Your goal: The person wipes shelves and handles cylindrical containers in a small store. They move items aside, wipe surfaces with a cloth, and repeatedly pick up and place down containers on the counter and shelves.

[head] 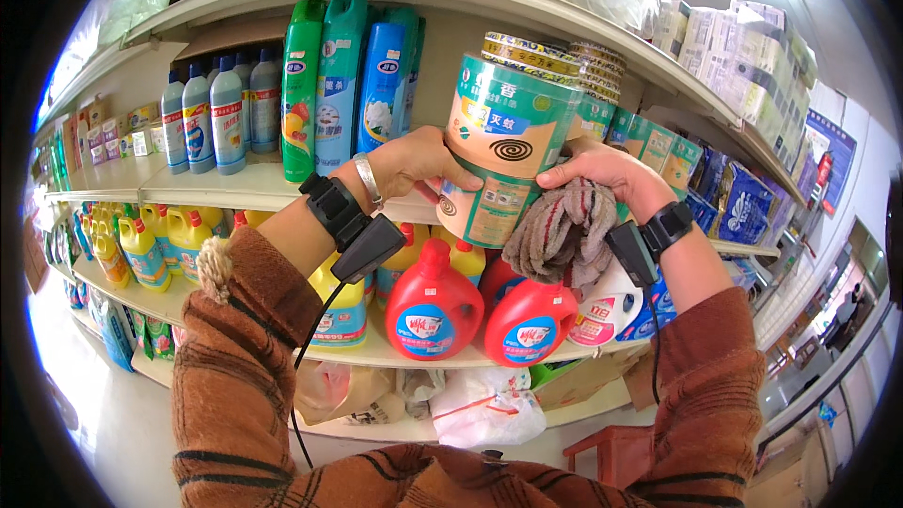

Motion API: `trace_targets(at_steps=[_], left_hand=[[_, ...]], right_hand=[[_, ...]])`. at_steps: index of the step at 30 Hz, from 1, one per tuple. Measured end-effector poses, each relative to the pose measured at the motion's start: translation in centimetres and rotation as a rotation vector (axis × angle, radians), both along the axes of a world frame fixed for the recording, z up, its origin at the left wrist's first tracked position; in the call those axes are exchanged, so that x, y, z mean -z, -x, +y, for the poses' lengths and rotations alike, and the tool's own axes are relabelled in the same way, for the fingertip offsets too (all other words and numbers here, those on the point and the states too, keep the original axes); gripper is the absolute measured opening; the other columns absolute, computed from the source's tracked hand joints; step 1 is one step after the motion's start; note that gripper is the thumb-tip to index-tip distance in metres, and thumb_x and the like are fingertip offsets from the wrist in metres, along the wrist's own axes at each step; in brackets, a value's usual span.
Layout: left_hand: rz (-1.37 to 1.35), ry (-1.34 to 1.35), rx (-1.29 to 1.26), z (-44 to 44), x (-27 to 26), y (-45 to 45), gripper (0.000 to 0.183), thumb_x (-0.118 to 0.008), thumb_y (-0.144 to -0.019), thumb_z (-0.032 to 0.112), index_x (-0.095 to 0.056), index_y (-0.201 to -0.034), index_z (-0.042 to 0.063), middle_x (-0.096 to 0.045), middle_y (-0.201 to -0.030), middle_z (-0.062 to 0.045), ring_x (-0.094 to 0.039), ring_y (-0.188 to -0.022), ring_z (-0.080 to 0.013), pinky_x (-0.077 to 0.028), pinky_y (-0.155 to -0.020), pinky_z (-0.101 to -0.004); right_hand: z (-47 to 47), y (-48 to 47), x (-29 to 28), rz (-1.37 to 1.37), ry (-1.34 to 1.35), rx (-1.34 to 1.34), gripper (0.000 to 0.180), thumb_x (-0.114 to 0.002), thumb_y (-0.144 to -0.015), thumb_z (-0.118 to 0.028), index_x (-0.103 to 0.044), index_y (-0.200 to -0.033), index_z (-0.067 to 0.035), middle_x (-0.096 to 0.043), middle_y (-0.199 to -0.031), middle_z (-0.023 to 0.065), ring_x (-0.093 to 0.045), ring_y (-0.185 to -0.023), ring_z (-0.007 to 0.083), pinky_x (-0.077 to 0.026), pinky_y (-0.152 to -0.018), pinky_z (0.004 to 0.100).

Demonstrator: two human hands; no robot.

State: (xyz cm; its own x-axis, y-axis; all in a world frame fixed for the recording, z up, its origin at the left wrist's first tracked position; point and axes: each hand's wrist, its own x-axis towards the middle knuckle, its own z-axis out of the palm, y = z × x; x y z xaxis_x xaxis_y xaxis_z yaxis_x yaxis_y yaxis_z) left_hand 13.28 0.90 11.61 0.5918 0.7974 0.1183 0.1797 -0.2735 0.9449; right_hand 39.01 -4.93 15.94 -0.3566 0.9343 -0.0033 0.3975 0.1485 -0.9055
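Note:
Two round mosquito-coil tins, one above the other, are between my hands at the middle shelf: the upper tin (509, 116) and the lower tin (487, 208). My left hand (427, 162) grips them from the left near their joint. From the right, my right hand (607, 171) presses its thumb on the tins and also holds a crumpled grey-brown striped cloth (564, 229), which hangs below it. Patterned tape-like rings (530, 56) rest on top of the upper tin. More green tins (638, 141) stand behind my right hand.
Aerosol cans (303, 95) and grey-blue bottles (227, 120) stand left on the middle shelf (204, 183). Below are red detergent bottles (432, 310) and yellow bottles (144, 247). Blue packets (741, 201) lie at right. A plastic bag (487, 406) sits low, near a red stool (614, 451).

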Motion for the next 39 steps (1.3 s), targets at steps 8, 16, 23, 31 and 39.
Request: trace_targets(at_steps=[8, 16, 23, 31, 39], left_hand=[[-0.009, 0.100, -0.110, 3.4, -0.2, -0.2, 0.050, -0.076, -0.077, 0.005, -0.058, -0.124, 0.003, -0.065, -0.115, -0.009, -0.063, -0.103, -0.0257, -0.055, -0.084, -0.0479], [-0.071, 0.102, -0.235, 5.7, 0.8, 0.6, 0.051, -0.078, -0.078, 0.012, -0.056, -0.124, 0.004, -0.065, -0.115, -0.009, -0.065, -0.098, -0.0263, -0.054, -0.084, -0.0471], [0.342, -0.557, -0.837, 4.0, 3.3, -1.6, 0.074, -0.082, -0.068, 0.048, -0.051, -0.102, -0.010, -0.067, -0.093, -0.025, -0.071, -0.075, -0.0321, -0.057, -0.064, -0.0353], [0.132, -0.324, -0.960, 8.2, 3.9, -6.3, 0.064, -0.082, -0.070, 0.042, -0.053, -0.100, -0.007, -0.068, -0.080, -0.017, -0.067, -0.056, -0.0205, -0.053, -0.042, -0.0320], [0.068, -0.161, -0.929, 11.9, 2.8, -7.7, 0.049, -0.081, -0.076, 0.034, -0.058, -0.096, -0.004, -0.067, -0.077, -0.013, -0.064, -0.051, -0.0193, -0.050, -0.039, -0.0326]], right_hand=[[7.9, -1.1, 0.8, 0.011, 0.144, 0.018, 0.039, -0.078, -0.080, -0.014, -0.065, -0.113, 0.002, -0.071, -0.099, 0.0102, -0.069, -0.079, 0.0155, -0.056, -0.072, 0.0300], [10.7, 0.7, 1.9, 0.042, 0.003, 0.037, 0.042, -0.081, -0.079, -0.020, -0.065, -0.105, 0.009, -0.070, -0.094, 0.0134, -0.068, -0.077, 0.0173, -0.056, -0.066, 0.0313], [12.1, 2.4, 3.4, -0.067, -0.239, 0.217, 0.045, -0.082, -0.076, -0.034, -0.065, -0.073, 0.007, -0.066, -0.071, 0.0142, -0.064, -0.059, 0.0204, -0.048, -0.052, 0.0359], [11.8, 2.1, 4.9, 0.048, -0.333, 0.074, 0.025, -0.070, -0.088, -0.023, -0.067, -0.094, 0.001, -0.068, -0.084, 0.0055, -0.063, -0.075, 0.0117, -0.050, -0.069, 0.0282], [-2.8, -1.7, 10.8, 0.072, -0.471, -0.099, 0.031, -0.066, -0.089, -0.016, -0.061, -0.114, 0.001, -0.068, -0.089, 0.0036, -0.060, -0.080, 0.0067, -0.050, -0.072, 0.0251]])
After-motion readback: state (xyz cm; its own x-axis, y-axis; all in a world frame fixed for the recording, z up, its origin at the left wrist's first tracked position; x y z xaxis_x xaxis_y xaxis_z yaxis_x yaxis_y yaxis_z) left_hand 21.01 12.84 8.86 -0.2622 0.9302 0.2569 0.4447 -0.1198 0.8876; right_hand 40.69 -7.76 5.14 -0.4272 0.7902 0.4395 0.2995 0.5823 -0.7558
